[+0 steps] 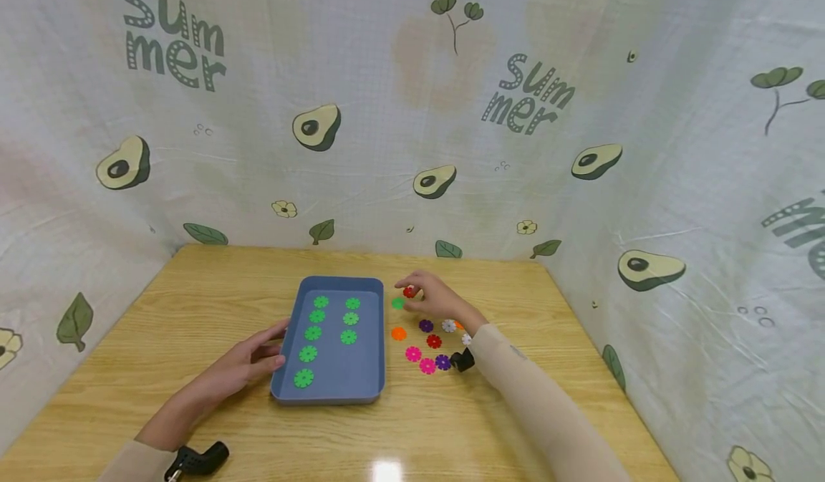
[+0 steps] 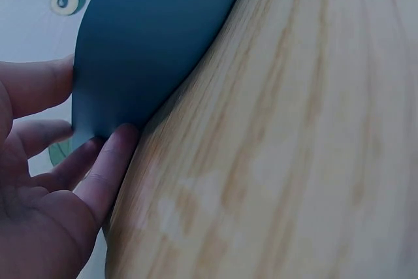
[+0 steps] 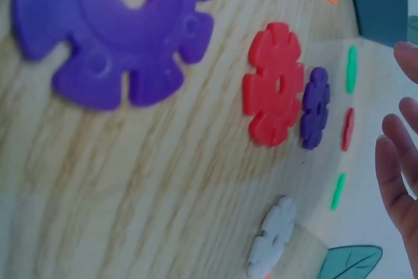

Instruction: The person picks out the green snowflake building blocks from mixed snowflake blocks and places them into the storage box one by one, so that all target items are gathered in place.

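Observation:
My left hand (image 1: 240,364) rests against the left side of the blue-grey tray (image 1: 380,353). In the left wrist view its fingertips (image 2: 121,136) touch the tray's outer wall, not curled round it. Several green flower-shaped discs (image 1: 308,354) lie in the tray in two columns. Right of the tray, my right hand (image 1: 437,298) hovers with fingers apart over a red disc (image 1: 409,291) and a green disc (image 1: 397,303). In the right wrist view the fingers (image 3: 392,168) hold nothing, and a red disc (image 3: 347,129) lies between two green ones.
Loose discs lie on the wooden table (image 1: 219,288) right of the tray: orange (image 1: 399,334), purple (image 1: 426,326), red (image 1: 434,341), pink (image 1: 413,354) and white (image 1: 448,325). The right forearm partly covers some. A printed cloth (image 1: 374,203) hangs behind and at the sides.

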`<control>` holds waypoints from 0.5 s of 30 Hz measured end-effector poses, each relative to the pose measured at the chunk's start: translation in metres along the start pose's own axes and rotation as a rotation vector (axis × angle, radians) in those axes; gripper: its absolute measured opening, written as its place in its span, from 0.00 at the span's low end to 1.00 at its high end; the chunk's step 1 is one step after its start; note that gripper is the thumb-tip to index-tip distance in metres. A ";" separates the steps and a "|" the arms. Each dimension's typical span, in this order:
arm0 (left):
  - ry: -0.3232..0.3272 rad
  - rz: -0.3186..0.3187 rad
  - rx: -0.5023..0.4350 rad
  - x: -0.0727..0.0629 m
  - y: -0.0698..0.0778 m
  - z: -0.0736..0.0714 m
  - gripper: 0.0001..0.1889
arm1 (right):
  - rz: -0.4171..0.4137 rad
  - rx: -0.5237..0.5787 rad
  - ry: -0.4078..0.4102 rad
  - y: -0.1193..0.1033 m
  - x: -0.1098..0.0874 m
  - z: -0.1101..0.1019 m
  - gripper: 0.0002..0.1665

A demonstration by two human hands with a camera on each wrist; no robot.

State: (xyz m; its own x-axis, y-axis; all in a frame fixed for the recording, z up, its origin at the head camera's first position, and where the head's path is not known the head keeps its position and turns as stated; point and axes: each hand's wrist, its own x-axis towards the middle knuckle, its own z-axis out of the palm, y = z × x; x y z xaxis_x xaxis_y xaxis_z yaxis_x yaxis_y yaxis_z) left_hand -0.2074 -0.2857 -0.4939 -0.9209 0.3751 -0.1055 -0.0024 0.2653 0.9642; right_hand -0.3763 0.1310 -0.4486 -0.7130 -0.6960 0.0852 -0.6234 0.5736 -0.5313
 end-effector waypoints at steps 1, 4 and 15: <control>-0.005 0.006 0.000 0.000 0.000 0.000 0.41 | 0.011 -0.005 -0.011 0.001 0.001 0.001 0.27; -0.006 0.016 0.000 -0.001 0.001 0.000 0.41 | 0.044 -0.023 -0.042 0.004 0.004 0.003 0.27; 0.014 -0.018 0.008 -0.001 0.002 0.000 0.40 | -0.010 -0.133 -0.124 0.007 0.018 0.010 0.23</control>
State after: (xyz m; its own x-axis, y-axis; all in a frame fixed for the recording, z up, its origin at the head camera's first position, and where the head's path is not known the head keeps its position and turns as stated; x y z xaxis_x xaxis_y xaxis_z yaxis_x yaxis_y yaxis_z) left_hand -0.2060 -0.2853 -0.4919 -0.9262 0.3577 -0.1192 -0.0158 0.2790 0.9602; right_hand -0.3903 0.1178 -0.4592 -0.6667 -0.7451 -0.0189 -0.6730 0.6127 -0.4144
